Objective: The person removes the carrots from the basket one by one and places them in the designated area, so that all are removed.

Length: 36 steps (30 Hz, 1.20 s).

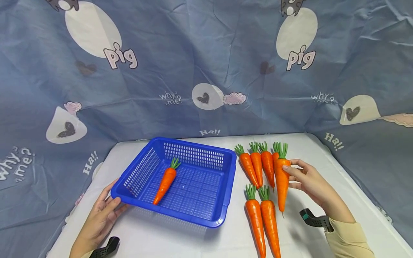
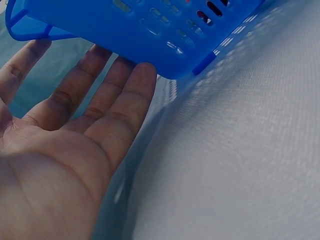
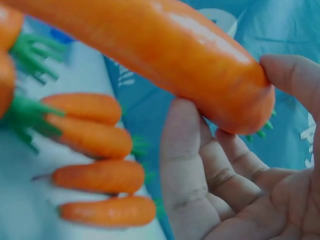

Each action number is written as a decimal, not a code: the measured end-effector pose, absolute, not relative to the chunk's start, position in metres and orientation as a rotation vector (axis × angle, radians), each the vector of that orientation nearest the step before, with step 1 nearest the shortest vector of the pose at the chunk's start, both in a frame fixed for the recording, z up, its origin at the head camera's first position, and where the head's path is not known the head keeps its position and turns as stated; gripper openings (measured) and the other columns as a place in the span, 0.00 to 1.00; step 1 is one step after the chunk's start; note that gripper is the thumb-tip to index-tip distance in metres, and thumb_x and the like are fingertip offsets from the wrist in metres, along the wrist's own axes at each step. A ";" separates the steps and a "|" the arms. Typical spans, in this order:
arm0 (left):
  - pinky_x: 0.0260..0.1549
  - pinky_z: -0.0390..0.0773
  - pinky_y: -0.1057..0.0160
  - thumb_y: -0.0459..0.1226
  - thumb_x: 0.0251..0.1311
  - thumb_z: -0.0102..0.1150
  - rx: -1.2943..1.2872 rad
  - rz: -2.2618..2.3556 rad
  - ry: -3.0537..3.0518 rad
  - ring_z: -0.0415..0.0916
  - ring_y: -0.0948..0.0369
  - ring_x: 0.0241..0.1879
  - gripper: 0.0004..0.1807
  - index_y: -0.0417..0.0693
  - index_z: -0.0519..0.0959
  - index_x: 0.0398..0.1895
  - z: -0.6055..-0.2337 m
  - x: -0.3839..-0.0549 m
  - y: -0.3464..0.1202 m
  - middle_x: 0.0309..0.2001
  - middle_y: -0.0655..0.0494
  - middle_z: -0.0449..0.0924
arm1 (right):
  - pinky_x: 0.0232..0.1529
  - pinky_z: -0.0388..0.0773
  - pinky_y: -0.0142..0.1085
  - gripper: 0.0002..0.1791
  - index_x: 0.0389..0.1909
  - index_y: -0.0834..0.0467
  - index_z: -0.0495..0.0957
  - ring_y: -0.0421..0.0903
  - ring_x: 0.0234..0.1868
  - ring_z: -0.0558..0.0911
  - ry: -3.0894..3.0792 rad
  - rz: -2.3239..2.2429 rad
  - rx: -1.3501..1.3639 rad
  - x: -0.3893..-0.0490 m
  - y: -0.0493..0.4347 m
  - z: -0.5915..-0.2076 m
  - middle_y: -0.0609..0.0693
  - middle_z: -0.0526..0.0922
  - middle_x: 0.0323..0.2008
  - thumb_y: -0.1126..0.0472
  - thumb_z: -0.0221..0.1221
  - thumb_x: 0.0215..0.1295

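Observation:
My left hand (image 1: 101, 218) grips the near left corner of a blue plastic basket (image 1: 180, 211), thumb at the rim. In the left wrist view, fingers (image 2: 122, 110) reach beneath the basket wall (image 2: 165, 30), which stands tilted off the white tabletop. Inside the basket lies one orange carrot (image 1: 165, 185) with a green top. To the right, my right hand (image 1: 309, 182) pinches another carrot (image 1: 282, 182) near its leafy end, tip pointing down toward me. The right wrist view shows this held carrot (image 3: 200, 60) between thumb and fingers, above the table.
Several carrots (image 1: 256, 166) lie in a row behind and left of the held carrot, one partly hidden by it. Two more carrots (image 1: 270, 225) lie nearer me. A blue patterned cloth (image 1: 206, 64) hangs around the white table (image 1: 226, 236).

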<state>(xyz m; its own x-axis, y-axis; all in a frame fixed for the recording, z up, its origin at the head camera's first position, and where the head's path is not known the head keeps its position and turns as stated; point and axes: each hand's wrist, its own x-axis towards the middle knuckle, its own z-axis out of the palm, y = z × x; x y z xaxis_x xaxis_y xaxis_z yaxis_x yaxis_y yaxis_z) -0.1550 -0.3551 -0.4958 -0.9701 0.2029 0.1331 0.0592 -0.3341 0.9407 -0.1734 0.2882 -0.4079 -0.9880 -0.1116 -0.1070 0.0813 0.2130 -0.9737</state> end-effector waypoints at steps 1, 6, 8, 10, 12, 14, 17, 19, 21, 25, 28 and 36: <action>0.59 0.87 0.63 0.27 0.84 0.40 0.345 2.471 1.756 0.85 0.64 0.62 0.31 0.66 0.64 0.81 -0.496 -0.155 -0.355 0.67 0.65 0.82 | 0.47 0.90 0.34 0.20 0.65 0.63 0.67 0.40 0.41 0.86 2.332 -1.860 -0.023 -0.171 0.290 -0.411 0.42 0.84 0.43 0.55 0.55 0.84; 0.59 0.87 0.63 0.27 0.84 0.41 0.310 2.466 1.773 0.85 0.64 0.62 0.31 0.66 0.64 0.81 -0.495 -0.155 -0.355 0.66 0.66 0.82 | 0.48 0.90 0.35 0.29 0.71 0.72 0.62 0.41 0.44 0.86 2.356 -1.754 0.033 -0.160 0.299 -0.428 0.46 0.83 0.48 0.54 0.55 0.84; 0.58 0.88 0.63 0.28 0.84 0.42 0.288 2.463 1.782 0.85 0.64 0.61 0.31 0.67 0.64 0.81 -0.496 -0.155 -0.355 0.66 0.66 0.82 | 0.48 0.90 0.35 0.31 0.72 0.73 0.61 0.41 0.44 0.86 2.358 -1.715 0.062 -0.155 0.302 -0.434 0.47 0.83 0.50 0.54 0.55 0.84; 0.58 0.88 0.63 0.28 0.84 0.42 0.278 2.461 1.785 0.86 0.64 0.61 0.31 0.67 0.64 0.80 -0.496 -0.156 -0.356 0.66 0.67 0.83 | 0.48 0.90 0.36 0.32 0.72 0.73 0.62 0.41 0.44 0.85 2.355 -1.670 0.101 -0.150 0.305 -0.438 0.49 0.83 0.51 0.52 0.56 0.83; 0.58 0.88 0.63 0.27 0.84 0.42 0.280 2.461 1.780 0.85 0.64 0.61 0.31 0.67 0.64 0.80 -0.496 -0.156 -0.356 0.66 0.67 0.82 | 0.48 0.89 0.37 0.33 0.71 0.73 0.63 0.42 0.45 0.85 2.354 -1.623 0.134 -0.146 0.306 -0.443 0.50 0.83 0.51 0.50 0.57 0.82; 0.59 0.88 0.62 0.27 0.84 0.41 0.291 2.464 1.770 0.85 0.65 0.62 0.31 0.67 0.64 0.80 -0.496 -0.156 -0.355 0.66 0.67 0.82 | 0.48 0.90 0.38 0.34 0.71 0.73 0.65 0.42 0.45 0.85 2.349 -1.580 0.162 -0.143 0.308 -0.447 0.50 0.84 0.50 0.49 0.58 0.82; 0.59 0.87 0.62 0.27 0.84 0.41 0.308 2.466 1.759 0.85 0.65 0.62 0.31 0.67 0.64 0.81 -0.496 -0.156 -0.355 0.67 0.66 0.82 | 0.47 0.90 0.39 0.34 0.69 0.72 0.68 0.43 0.45 0.85 2.337 -1.543 0.186 -0.139 0.308 -0.454 0.49 0.85 0.47 0.46 0.58 0.81; 0.59 0.87 0.62 0.27 0.84 0.41 0.310 2.466 1.759 0.85 0.65 0.62 0.31 0.66 0.64 0.81 -0.495 -0.156 -0.355 0.66 0.66 0.82 | 0.46 0.90 0.40 0.34 0.69 0.72 0.69 0.44 0.44 0.85 2.318 -1.544 0.185 -0.136 0.308 -0.458 0.49 0.86 0.46 0.46 0.58 0.81; 0.59 0.87 0.62 0.27 0.84 0.41 0.302 2.464 1.769 0.85 0.65 0.62 0.31 0.67 0.64 0.80 -0.495 -0.156 -0.355 0.66 0.67 0.82 | 0.45 0.91 0.40 0.34 0.68 0.73 0.69 0.44 0.44 0.85 2.304 -1.546 0.186 -0.135 0.308 -0.462 0.49 0.86 0.46 0.46 0.59 0.81; 0.58 0.88 0.62 0.27 0.84 0.42 0.281 2.459 1.788 0.85 0.65 0.62 0.31 0.67 0.64 0.81 -0.496 -0.157 -0.354 0.66 0.68 0.83 | 0.45 0.91 0.40 0.36 0.68 0.74 0.70 0.44 0.44 0.85 2.296 -1.532 0.204 -0.131 0.308 -0.468 0.51 0.86 0.48 0.45 0.59 0.80; 0.58 0.88 0.62 0.28 0.84 0.42 0.283 2.451 1.790 0.85 0.65 0.62 0.31 0.66 0.63 0.81 -0.496 -0.160 -0.352 0.66 0.68 0.82 | 0.45 0.91 0.39 0.37 0.68 0.75 0.70 0.44 0.44 0.85 2.301 -1.512 0.206 -0.128 0.310 -0.470 0.52 0.86 0.48 0.45 0.59 0.80; 0.58 0.88 0.61 0.24 0.83 0.38 0.382 2.496 1.700 0.84 0.64 0.63 0.32 0.64 0.66 0.80 -0.501 -0.159 -0.358 0.68 0.64 0.82 | 0.39 0.90 0.38 0.36 0.67 0.74 0.72 0.43 0.42 0.86 2.310 -1.476 0.191 -0.126 0.305 -0.479 0.50 0.87 0.45 0.44 0.59 0.80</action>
<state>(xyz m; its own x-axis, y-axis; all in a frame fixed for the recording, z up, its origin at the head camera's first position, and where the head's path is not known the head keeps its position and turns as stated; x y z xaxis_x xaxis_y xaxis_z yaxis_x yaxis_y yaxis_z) -0.1592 -0.3578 -0.5012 -0.9639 0.2193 0.1508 0.0600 -0.3730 0.9259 -0.1264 0.3051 -0.4786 -0.9144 -0.0933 -0.3938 0.3182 0.4356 -0.8420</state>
